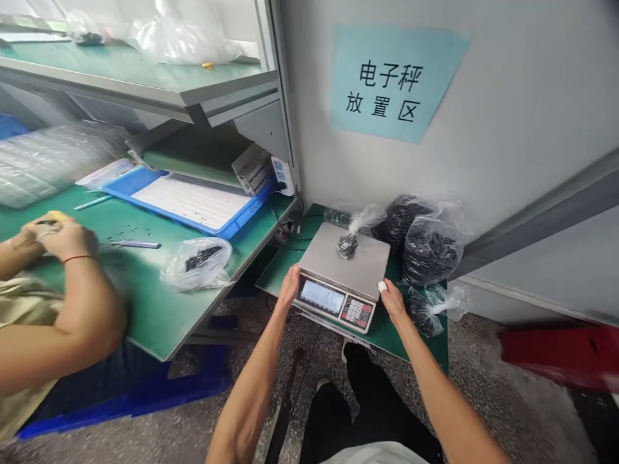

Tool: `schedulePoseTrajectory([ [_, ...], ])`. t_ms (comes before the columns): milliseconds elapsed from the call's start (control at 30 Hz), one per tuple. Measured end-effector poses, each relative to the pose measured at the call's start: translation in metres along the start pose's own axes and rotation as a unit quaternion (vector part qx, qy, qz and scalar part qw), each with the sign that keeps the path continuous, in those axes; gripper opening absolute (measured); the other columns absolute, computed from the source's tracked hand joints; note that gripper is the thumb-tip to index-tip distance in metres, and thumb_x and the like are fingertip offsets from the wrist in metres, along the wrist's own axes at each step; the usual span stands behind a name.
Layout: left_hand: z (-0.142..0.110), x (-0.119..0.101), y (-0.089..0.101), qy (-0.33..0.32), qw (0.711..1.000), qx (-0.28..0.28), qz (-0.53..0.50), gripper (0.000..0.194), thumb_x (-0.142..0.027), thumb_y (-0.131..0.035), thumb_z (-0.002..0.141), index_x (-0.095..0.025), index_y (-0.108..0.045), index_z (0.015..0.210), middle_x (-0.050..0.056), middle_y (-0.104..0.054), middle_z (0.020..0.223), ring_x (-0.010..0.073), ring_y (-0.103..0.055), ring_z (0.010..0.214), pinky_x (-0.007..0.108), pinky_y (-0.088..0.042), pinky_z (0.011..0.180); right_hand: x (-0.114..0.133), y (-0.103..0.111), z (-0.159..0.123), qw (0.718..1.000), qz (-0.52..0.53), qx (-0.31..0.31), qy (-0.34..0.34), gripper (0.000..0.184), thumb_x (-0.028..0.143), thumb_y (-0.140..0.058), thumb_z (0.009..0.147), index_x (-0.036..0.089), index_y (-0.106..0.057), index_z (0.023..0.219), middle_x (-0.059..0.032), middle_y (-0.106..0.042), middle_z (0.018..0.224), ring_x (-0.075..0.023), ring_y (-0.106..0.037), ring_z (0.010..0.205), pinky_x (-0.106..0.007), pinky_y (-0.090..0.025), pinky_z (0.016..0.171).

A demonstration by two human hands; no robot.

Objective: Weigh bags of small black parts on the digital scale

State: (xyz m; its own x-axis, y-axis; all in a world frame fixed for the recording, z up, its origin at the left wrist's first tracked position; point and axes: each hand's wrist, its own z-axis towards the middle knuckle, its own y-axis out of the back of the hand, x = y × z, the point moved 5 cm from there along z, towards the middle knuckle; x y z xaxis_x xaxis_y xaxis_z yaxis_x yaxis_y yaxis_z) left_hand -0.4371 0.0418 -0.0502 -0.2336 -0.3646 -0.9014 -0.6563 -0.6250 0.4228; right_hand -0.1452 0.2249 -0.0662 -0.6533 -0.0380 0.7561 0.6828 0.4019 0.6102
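An electronic scale (309, 248) with a steel weighing plate, a lit display and a keypad stands on a small green table. A knotted clear plastic bag (347, 245) with something dark in it sits on the plate. At the scale's left front corner, my left hand (290, 285) grips its side. My right hand (393, 300) holds the opposite side, a white covering on one fingertip. Right of the scale are large clear bags of black pieces (432, 254) and a smaller tied bag (425, 312), close to my right hand.
To the left, a co-worker's hands (62, 235) hold something small over a green workbench (149, 322). That bench carries an open plastic bag (198, 264), a blue tray (188, 203) and a small conveyor (198, 154). A blue sign (396, 84) hangs on the wall.
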Motion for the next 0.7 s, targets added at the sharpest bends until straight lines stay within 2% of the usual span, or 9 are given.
schedulePoseTrajectory([
  [167,-0.003,-0.006,0.003,0.003,1.0,-0.004,-0.013,0.056,-0.047,-0.025,0.093,-0.01,-0.057,0.121,0.016,-0.058,0.13,0.0281,-0.047,0.126,0.042,-0.032,0.11,0.009,-0.006,0.008,0.999,0.038,-0.014,0.004,0.047,0.023,-0.044,0.084,0.019,-0.056,0.129,-0.0065,-0.059,0.131,-0.02,-0.054,0.12,-0.031,-0.038,0.105],
  [267,-0.008,-0.004,0.001,0.003,1.0,-0.002,-0.021,0.058,-0.052,-0.027,0.091,-0.012,-0.058,0.12,0.014,-0.06,0.127,0.0285,-0.049,0.124,0.043,-0.033,0.109,0.012,-0.005,0.019,0.998,0.064,-0.021,0.015,0.046,0.022,-0.045,0.084,0.022,-0.057,0.128,-0.0032,-0.06,0.129,-0.0178,-0.055,0.118,-0.028,-0.04,0.103],
  [367,-0.026,0.006,0.014,0.023,0.997,-0.067,-0.028,0.058,-0.056,-0.028,0.09,-0.014,-0.058,0.117,0.014,-0.061,0.123,0.0277,-0.055,0.118,0.042,-0.043,0.101,0.009,0.004,0.016,0.995,0.09,-0.027,0.023,0.043,0.028,-0.047,0.084,0.022,-0.06,0.124,-0.0035,-0.06,0.129,-0.0178,-0.055,0.118,-0.029,-0.041,0.102],
  [467,-0.069,0.026,0.041,0.061,0.984,-0.164,-0.043,0.053,-0.055,-0.032,0.089,-0.015,-0.059,0.111,0.012,-0.066,0.108,0.0239,-0.064,0.095,0.035,-0.053,0.081,-0.015,0.033,-0.014,0.994,0.101,-0.027,0.014,0.042,0.034,-0.048,0.079,0.019,-0.063,0.116,-0.0066,-0.067,0.113,-0.0199,-0.064,0.1,-0.031,-0.051,0.088],
  [533,-0.11,0.046,0.053,0.086,0.979,-0.179,-0.035,0.05,-0.056,-0.037,0.087,-0.017,-0.06,0.108,0.006,-0.068,0.092,0.0198,-0.063,0.074,0.03,-0.052,0.068,-0.047,0.068,-0.045,0.995,0.092,-0.048,-0.006,0.045,0.041,-0.046,0.076,0.016,-0.063,0.109,-0.009,-0.069,0.099,-0.0221,-0.067,0.087,-0.035,-0.054,0.081],
  [600,-0.154,0.071,0.057,0.107,0.983,-0.151,-0.014,0.05,-0.059,-0.04,0.084,-0.018,-0.061,0.104,0.002,-0.066,0.078,0.0184,-0.058,0.062,0.029,-0.05,0.061,-0.088,0.111,-0.074,0.991,0.059,-0.109,-0.04,0.051,0.046,-0.045,0.071,0.013,-0.059,0.107,-0.0138,-0.067,0.099,-0.0273,-0.065,0.089,-0.042,-0.052,0.084],
  [633,-0.177,0.086,0.056,0.13,0.983,-0.133,-0.002,0.052,-0.061,-0.041,0.081,-0.019,-0.062,0.102,0.001,-0.065,0.073,0.0193,-0.058,0.06,0.03,-0.05,0.059,-0.109,0.129,-0.087,0.988,0.035,-0.139,-0.058,0.053,0.048,-0.047,0.068,0.014,-0.057,0.107,-0.0162,-0.065,0.104,-0.0312,-0.063,0.097,-0.047,-0.049,0.09],
  [700,-0.22,0.117,0.045,0.195,0.979,-0.064,0.007,0.052,-0.063,-0.046,0.071,-0.019,-0.064,0.093,0.002,-0.067,0.071,0.0239,-0.063,0.066,0.033,-0.053,0.064,-0.145,0.15,-0.104,0.982,-0.013,-0.161,-0.093,0.056,0.048,-0.053,0.06,0.013,-0.057,0.104,-0.0193,-0.064,0.103,-0.0384,-0.058,0.105,-0.054,-0.044,0.094],
])
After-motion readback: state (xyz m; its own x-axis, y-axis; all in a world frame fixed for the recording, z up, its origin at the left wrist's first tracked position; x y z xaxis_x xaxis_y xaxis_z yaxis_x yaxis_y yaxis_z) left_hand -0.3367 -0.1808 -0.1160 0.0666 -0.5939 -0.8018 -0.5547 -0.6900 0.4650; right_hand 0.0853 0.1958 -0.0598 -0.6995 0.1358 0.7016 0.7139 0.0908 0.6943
